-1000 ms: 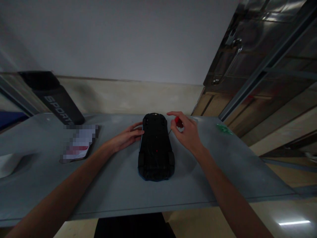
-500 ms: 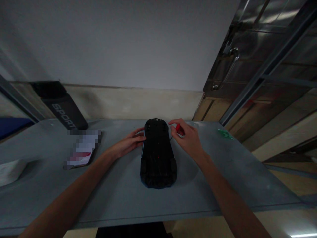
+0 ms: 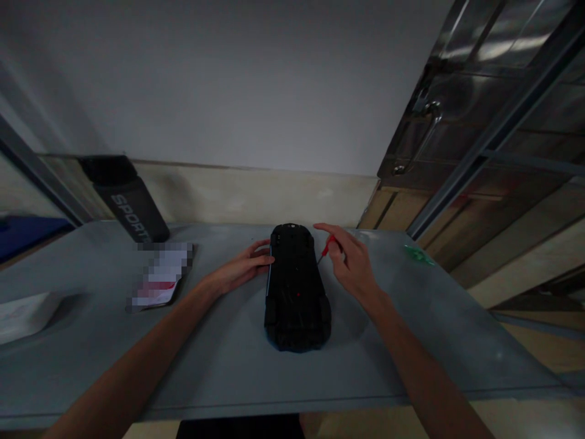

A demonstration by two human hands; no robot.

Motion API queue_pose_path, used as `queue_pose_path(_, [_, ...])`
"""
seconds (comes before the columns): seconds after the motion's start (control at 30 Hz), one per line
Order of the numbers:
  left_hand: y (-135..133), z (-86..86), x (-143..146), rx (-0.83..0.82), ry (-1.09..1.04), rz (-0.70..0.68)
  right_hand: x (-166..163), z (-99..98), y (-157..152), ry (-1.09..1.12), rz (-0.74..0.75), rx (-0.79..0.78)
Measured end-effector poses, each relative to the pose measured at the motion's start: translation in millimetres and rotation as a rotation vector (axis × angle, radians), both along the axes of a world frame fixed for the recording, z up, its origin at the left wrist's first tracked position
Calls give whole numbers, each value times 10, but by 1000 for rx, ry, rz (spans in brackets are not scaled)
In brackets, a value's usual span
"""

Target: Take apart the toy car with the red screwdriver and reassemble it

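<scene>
A black toy car [image 3: 297, 286] lies upside down on the grey table, its underside facing up and its wheels showing at the sides. My left hand [image 3: 247, 266] holds its left side, thumb against the edge and fingers farther along. In my right hand [image 3: 350, 256], just off the car's right side, is a small red-handled screwdriver [image 3: 327, 246], pinched by the thumb and curled fingers while the index finger points forward. The thin shaft slants down toward the car's right edge. Whether its tip touches anything I cannot tell.
A dark bottle marked SPORT [image 3: 134, 204] stands at the back left, with a phone [image 3: 159, 277] in front of it. A white object [image 3: 27, 317] lies at the left edge. Green scraps [image 3: 418, 255] sit on the table [image 3: 219, 372] at the right.
My right hand's index finger has straightened out and the screwdriver's handle now shows more, slanting. The whole view has shifted slightly. My left hand stays at the car's side.
</scene>
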State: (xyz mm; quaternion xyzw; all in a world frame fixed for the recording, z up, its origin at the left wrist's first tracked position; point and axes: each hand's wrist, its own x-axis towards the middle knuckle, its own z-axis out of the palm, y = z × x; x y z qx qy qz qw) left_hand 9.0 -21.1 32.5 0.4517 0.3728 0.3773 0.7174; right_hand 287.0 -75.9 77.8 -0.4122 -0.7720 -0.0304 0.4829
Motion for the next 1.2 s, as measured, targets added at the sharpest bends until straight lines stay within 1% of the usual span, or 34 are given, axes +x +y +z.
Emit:
queue_pose_path(0.07, [-8, 6, 3, -5, 7, 5, -9, 6, 0, -10, 0, 23])
queue_pose_path(0.17, [-7, -3, 2, -3, 8, 14, -39, -14, 17, 1, -31, 2])
queue_pose_path(0.3, [6, -23, -3, 22, -6, 2, -52, -55, 30, 18, -151, 11])
queue_pose_path(0.33, [7, -23, -2, 20, -7, 2, -46, -58, 29, 15, -160, 14])
queue_pose_path(0.53, [-8, -4, 17, 1, -6, 29, -38, -40, 24, -6, -32, 28])
queue_pose_path(0.6, [-9, -9, 16, 16, -9, 13, -63, -47, 19, -6, -46, 38])
queue_pose_path(0.77, [14, -34, 8, 26, -5, -12, -98, -66, -13, 19, -152, 26])
queue_pose_path(0.83, [21, -35, 10, 19, -10, 1, -83, -50, -24, 18, -142, 14])
queue_pose_path(1.0, [8, -19, 20, 2, 5, 26, -47, -16, -1, 36, -55, -1])
queue_pose_path(1.2, [9, -26, 9, 30, -2, 1, -11, -73, 38, 82, -152, -91])
